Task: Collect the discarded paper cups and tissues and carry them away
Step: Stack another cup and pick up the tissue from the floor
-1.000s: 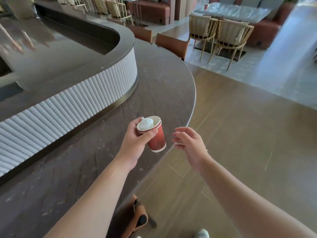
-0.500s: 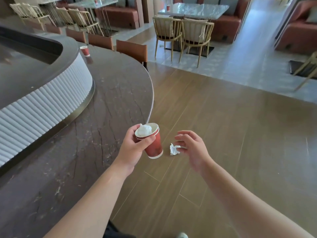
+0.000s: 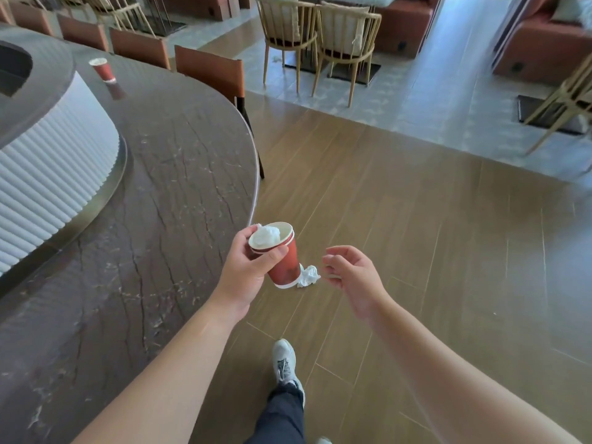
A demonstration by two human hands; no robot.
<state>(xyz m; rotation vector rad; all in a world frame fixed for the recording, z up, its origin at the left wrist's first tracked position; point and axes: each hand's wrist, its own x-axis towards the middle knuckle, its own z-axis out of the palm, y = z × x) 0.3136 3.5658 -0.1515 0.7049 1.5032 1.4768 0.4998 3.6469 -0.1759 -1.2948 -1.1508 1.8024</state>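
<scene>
My left hand (image 3: 246,267) grips red paper cups (image 3: 282,261), nested one inside another, with a white tissue (image 3: 267,236) stuffed in the top. They are held tilted past the edge of the dark counter (image 3: 153,193). A crumpled white tissue (image 3: 308,275) lies on the wooden floor just beyond the cups. My right hand (image 3: 355,277) hovers to the right of it, fingers loosely curled and holding nothing. Another red paper cup (image 3: 103,69) stands on the far part of the counter.
Orange-backed chairs (image 3: 208,70) line the counter's far edge. Wooden chairs (image 3: 320,36) and a brown sofa (image 3: 541,43) stand on the tiled area beyond. My shoe (image 3: 283,362) is on the wooden floor (image 3: 416,251) below my hands.
The view has swung right along the counter and I have stepped forward. The floor tissue and the far cup came into sight. My left hand keeps its hold on the cups.
</scene>
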